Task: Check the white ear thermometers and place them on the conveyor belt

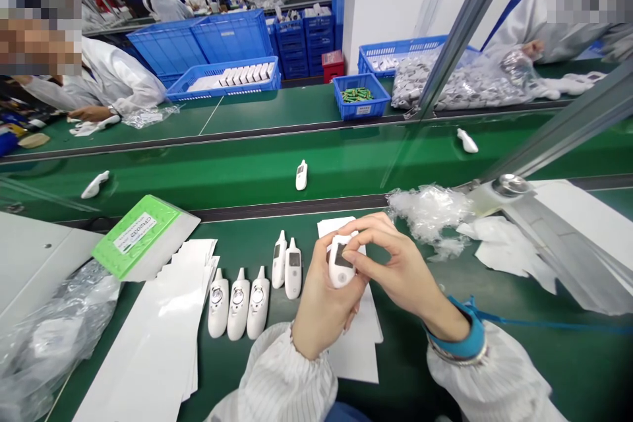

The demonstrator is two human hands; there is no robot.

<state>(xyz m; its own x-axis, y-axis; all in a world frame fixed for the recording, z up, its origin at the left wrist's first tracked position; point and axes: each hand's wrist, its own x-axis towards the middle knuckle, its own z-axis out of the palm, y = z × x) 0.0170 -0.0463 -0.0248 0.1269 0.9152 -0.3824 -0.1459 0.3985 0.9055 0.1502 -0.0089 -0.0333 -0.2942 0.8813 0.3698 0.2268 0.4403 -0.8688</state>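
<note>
My left hand (pixel 324 306) is closed round a white handheld thermometer (pixel 342 273), its dark screen facing up. My right hand (pixel 390 257) has its fingers over the top of the same thermometer, thumb and forefinger pinched at the screen; any thin piece between them is too small to make out. Under both hands lie white sheets (pixel 353 362). To the left, two thermometers (pixel 293 270) rest screen side up. Beside them three more (pixel 238 306) lie in a row, a round metallic spot showing on each.
A paper stack (pixel 143 336) and green CR2032 pack (pixel 138 237) lie left. Crumpled plastic (pixel 430 211) and a metal-topped container (pixel 509 186) stand right. Beyond runs a green belt (pixel 222 178) carrying a thermometer (pixel 301 175). Blue bins (pixel 361 109) and co-workers are across. A blue wrist cord (pixel 544 324) trails right.
</note>
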